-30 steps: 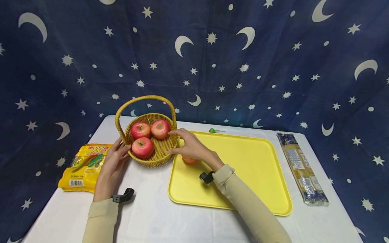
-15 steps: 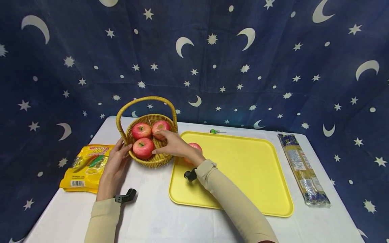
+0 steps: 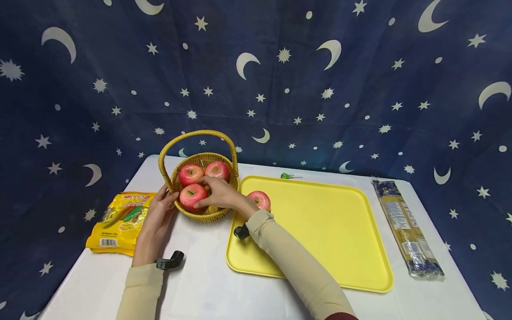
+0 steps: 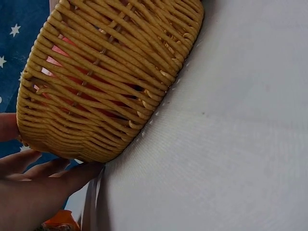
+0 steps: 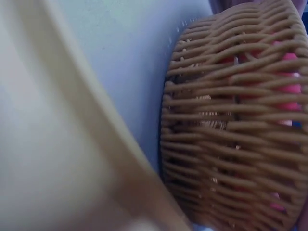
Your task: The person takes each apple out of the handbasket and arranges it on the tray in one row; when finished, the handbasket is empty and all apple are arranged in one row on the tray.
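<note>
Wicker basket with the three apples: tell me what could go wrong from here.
The right hand is at the front apple, close to the back left apple, so pulling one out might knock the other.

The left hand touches only one side of the wicker basket, so a sideways tug could shift or tip it.

The loose apple on the yellow tray sits right by the right wrist and might get bumped and roll.

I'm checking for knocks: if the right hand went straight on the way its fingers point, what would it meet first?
Probably the round red apple nearest the person in the tan wicker basket. The right hand overlaps its edge in the head view; contact is unclear.
</note>
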### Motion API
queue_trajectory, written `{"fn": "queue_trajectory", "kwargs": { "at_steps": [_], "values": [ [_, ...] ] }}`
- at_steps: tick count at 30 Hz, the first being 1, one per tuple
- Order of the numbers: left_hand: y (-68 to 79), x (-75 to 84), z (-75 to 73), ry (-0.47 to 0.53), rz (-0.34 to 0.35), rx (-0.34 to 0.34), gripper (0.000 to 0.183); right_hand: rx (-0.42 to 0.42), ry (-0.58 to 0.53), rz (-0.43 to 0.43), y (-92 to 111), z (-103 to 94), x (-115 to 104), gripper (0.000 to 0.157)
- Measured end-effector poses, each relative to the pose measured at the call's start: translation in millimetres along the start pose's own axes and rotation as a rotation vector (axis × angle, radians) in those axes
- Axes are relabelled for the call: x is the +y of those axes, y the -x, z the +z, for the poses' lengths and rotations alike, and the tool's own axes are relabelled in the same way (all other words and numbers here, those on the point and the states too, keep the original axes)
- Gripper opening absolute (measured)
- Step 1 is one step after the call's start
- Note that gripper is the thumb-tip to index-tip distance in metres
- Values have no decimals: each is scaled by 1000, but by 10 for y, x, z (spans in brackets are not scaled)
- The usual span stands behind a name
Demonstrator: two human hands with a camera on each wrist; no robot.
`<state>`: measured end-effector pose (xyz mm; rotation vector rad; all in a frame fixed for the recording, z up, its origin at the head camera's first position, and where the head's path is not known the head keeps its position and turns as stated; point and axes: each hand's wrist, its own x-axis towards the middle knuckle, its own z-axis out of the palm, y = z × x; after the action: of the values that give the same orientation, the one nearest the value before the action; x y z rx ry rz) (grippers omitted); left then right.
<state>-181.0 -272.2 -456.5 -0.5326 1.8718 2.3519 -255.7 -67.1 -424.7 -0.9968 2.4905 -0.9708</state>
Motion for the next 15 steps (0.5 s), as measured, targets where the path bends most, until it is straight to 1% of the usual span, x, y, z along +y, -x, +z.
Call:
{"fn": "queue_trajectory", "kwargs": {
  "at_steps": [8, 15],
  "values": [
    [1, -7, 14, -3, 21, -9, 69, -8, 60, 22, -47, 57, -67, 84],
    [5, -12, -8, -3, 37, -18, 67, -9, 90, 27, -64, 100, -76, 81]
  ]
}}
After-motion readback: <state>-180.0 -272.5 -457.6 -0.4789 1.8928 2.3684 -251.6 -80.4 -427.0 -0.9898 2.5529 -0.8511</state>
